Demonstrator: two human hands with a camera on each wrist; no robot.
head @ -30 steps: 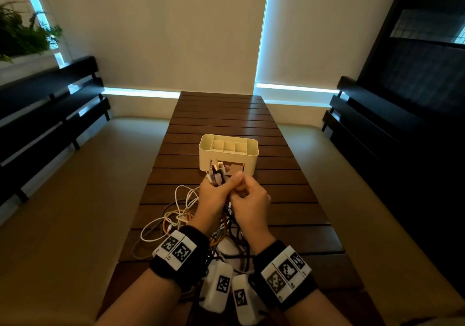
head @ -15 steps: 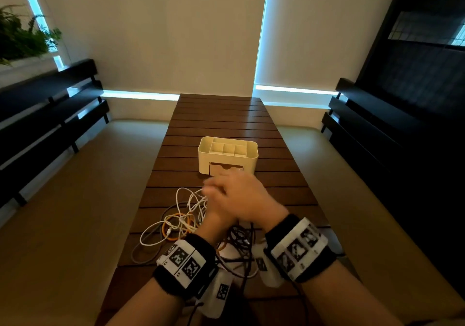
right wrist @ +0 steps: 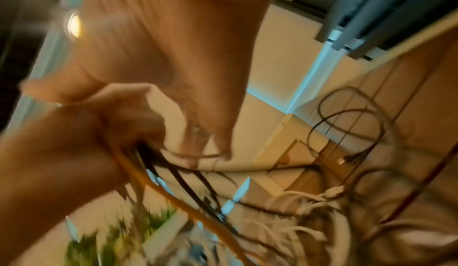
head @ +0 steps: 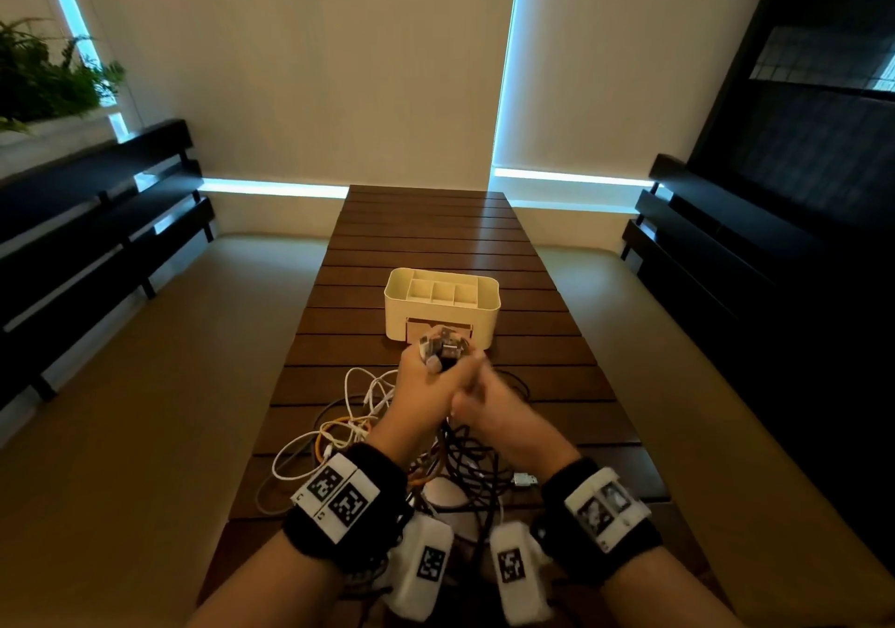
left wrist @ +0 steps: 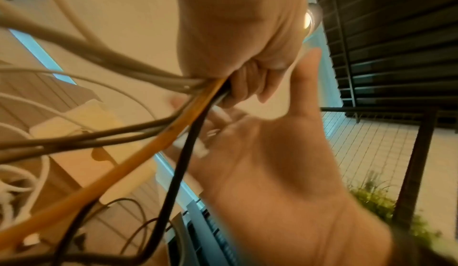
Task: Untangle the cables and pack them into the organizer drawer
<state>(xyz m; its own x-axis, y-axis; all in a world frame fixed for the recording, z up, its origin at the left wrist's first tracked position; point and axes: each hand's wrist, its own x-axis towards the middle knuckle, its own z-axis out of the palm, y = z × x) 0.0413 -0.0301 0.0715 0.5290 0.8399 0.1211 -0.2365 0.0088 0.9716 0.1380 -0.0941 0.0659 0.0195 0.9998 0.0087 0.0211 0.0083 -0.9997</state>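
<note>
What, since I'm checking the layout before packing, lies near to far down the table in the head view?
cables heaped on the slats → connector ends held up above the heap → organizer → bare far end of the table.

Long brown table (head: 426, 220), dark benches (head: 97, 220) on both sides, pale blinds (head: 300, 60), green plant (head: 43, 80) far left.

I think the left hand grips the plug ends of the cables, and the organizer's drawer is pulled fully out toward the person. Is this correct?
Not quite. The left hand does grip the plug ends of the cables, but the organizer's drawer is pushed in, about flush with the organizer's front, as the head view shows.
</note>
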